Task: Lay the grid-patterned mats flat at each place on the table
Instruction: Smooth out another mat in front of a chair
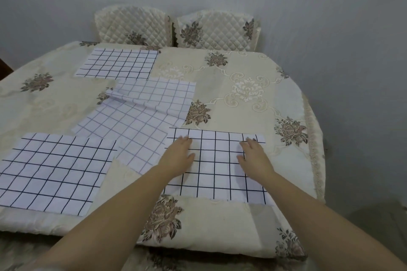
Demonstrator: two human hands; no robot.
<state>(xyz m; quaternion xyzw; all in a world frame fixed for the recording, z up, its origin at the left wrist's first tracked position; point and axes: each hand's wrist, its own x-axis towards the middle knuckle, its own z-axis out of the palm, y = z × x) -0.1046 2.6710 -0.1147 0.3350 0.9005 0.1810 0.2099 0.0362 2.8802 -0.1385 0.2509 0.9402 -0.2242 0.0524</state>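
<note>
Head view. A table is covered with a cream floral tablecloth (253, 103). Four groups of grid-patterned mats are seen on it.

1. The near-right mat (217, 169) lies flat, close to the near edge of the table. Both hands are laid on it, palms down.
2. The left hand (178, 156) is placed on the left part of this mat, with the fingers straight and close together, reaching to the far edge. Nothing is gripped.
3. The right hand (253, 156) is placed on the right part of the same mat, with the fingers straight and slightly spread, their tips near the far right corner. Nothing is gripped.
4. The near-left mat (50, 171) lies flat, just beside the near table edge.
5. The far-left mat (119, 64) lies flat in front of the left chair (132, 26).
6. In the middle of the table, loose mats (136, 116) lie overlapped and unevenly, with one raised fold running across them. Their lower corner is covered by the near-left and near-right mats.

A second quilted chair (215, 28) stands beside the first, against a pale wall (308, 6).
</note>
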